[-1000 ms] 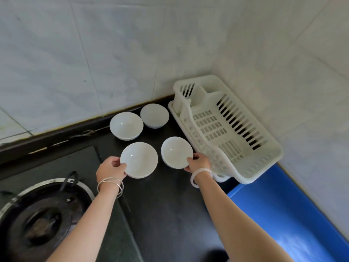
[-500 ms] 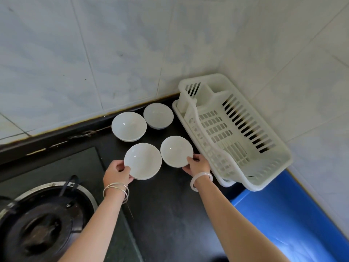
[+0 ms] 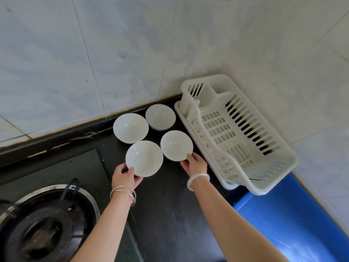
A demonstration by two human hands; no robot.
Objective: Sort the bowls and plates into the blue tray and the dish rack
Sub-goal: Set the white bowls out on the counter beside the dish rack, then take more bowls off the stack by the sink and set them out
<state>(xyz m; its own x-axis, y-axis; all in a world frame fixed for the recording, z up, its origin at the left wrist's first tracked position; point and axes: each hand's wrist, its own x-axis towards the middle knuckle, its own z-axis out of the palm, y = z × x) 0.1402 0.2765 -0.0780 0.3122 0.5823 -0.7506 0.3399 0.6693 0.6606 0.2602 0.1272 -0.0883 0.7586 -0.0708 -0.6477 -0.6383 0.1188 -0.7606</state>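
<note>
Head view: the blue tray (image 3: 294, 224) is cut off at the frame edge and partly covered by the dish rack (image 3: 236, 133). The near-left bowl (image 3: 144, 158) is pinched at its rim by the left hand (image 3: 124, 177); the near-right bowl (image 3: 176, 145) by the right hand (image 3: 195, 164). Open dark counter (image 3: 166, 214) is seen between the forearms. No writing is legible

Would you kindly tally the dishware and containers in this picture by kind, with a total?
Round white bowls: 4 (far left, far right, near left, near right)
White slotted plastic dish rack: 1
Blue plastic tray: 1
Plates: 0 in view
Total: 6
</note>
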